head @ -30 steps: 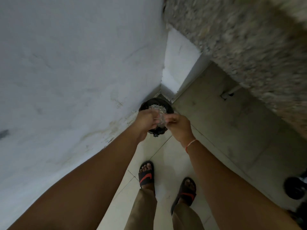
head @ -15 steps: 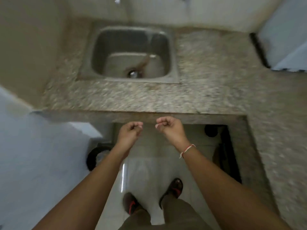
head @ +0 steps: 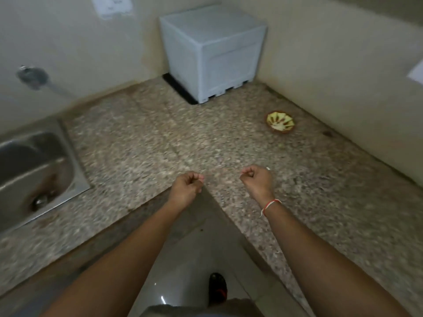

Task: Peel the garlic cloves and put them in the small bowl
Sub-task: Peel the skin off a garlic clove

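Small bowl [head: 280,122] round, scalloped, on speckled granite counter [head: 146,143]; hands curled.

Blurred all over from motion; grain of the counter [head: 320,202] smeared. Left hand [head: 186,187] curled, fingertips tucked under, so impossible to tell whether anything sits inside. Same for the right hand [head: 257,180]; a tiny white speck just past its knuckles too small to name. Bowl [head: 280,122] well beyond the right fingers, contents only yellow-green smears. Sink [head: 34,175] far left of the left fingers, cut by the edge. Shoe [head: 217,286] partly hidden below.
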